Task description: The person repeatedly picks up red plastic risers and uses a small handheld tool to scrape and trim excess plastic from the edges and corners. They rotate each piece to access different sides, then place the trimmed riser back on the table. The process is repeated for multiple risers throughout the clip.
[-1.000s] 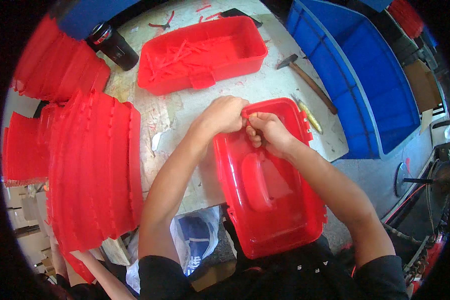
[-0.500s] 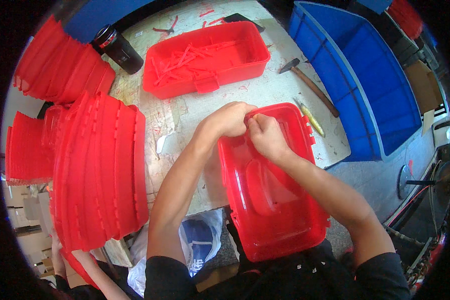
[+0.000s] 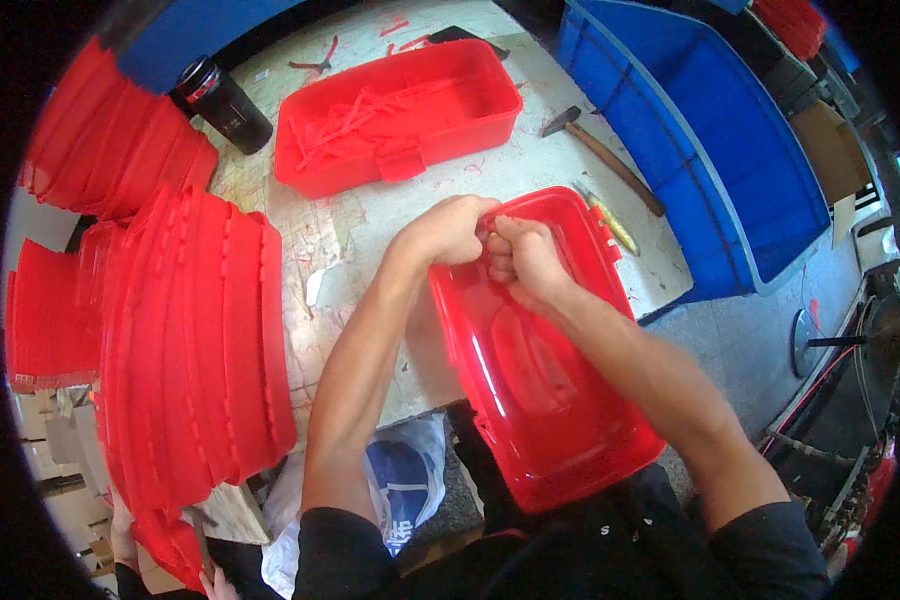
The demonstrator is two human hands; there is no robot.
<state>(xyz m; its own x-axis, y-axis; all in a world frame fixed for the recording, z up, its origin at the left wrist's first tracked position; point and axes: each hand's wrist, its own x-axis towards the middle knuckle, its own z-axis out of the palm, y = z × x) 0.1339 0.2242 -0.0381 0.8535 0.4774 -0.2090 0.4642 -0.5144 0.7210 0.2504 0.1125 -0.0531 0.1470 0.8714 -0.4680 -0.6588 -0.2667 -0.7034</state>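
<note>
A shiny, see-through red plastic box lid (image 3: 540, 400) slants from the table edge down against my body. My left hand (image 3: 455, 228) is closed on the rim at its far left corner. Inside that corner, my right hand (image 3: 530, 258) is curled into a fist beside the left. Something small and yellowish shows at its fingers, too hidden to name. Beyond my hands stands an open red plastic box (image 3: 345, 180) with thin red plastic strips (image 3: 355, 118) lying in it.
Tall stacks of red plastic parts (image 3: 190, 340) rise at the left, near a black tumbler (image 3: 225, 105). A hammer (image 3: 610, 160) and a yellow-handled tool (image 3: 615, 228) lie beside a large blue crate (image 3: 700, 130). Another person's hand (image 3: 218, 585) works at lower left.
My right fist has turned and drawn slightly back at the lid's corner. The lid's far end has shifted a little left. At lower left, the other person's hand now shows with a tool.
</note>
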